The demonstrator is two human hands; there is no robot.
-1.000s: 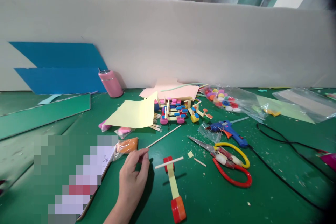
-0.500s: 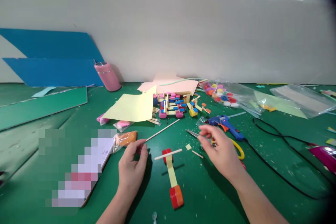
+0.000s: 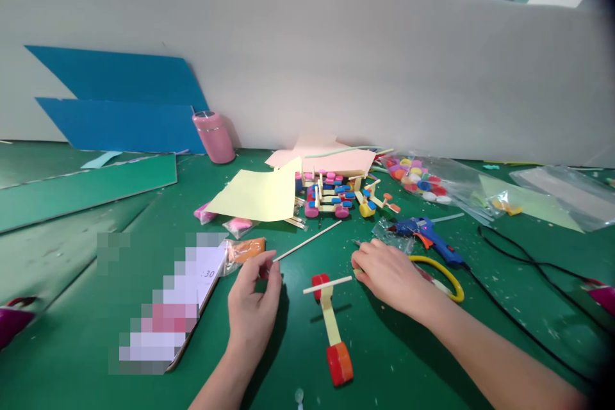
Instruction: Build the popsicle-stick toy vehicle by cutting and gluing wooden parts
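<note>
My left hand point(image 3: 254, 300) is closed in a pinch on the near end of a thin wooden stick point(image 3: 310, 239) that lies slanting away on the green table point(image 3: 394, 359). My right hand point(image 3: 384, 272) rests knuckles up on the table, fingers curled down over the scissors' blades; what its fingertips hold is hidden. Between my hands lies a small craft piece point(image 3: 330, 323): a yellow strip with a red cap and a stick axle at the far end, and a red and orange cap point(image 3: 339, 364) at the near end.
Yellow scissor handles point(image 3: 448, 277) and a blue glue gun point(image 3: 427, 234) lie right of my right hand, with a black cable point(image 3: 519, 269) beyond. Yellow paper point(image 3: 257, 195), a pile of cap-wheeled crafts point(image 3: 331, 197), a bag of caps point(image 3: 425, 180) and a pink tumbler point(image 3: 214, 136) stand farther back.
My right hand came into view from the right, passed over the scissors and settled with curled fingers by the craft piece. My left hand kept its pinch on the stick.
</note>
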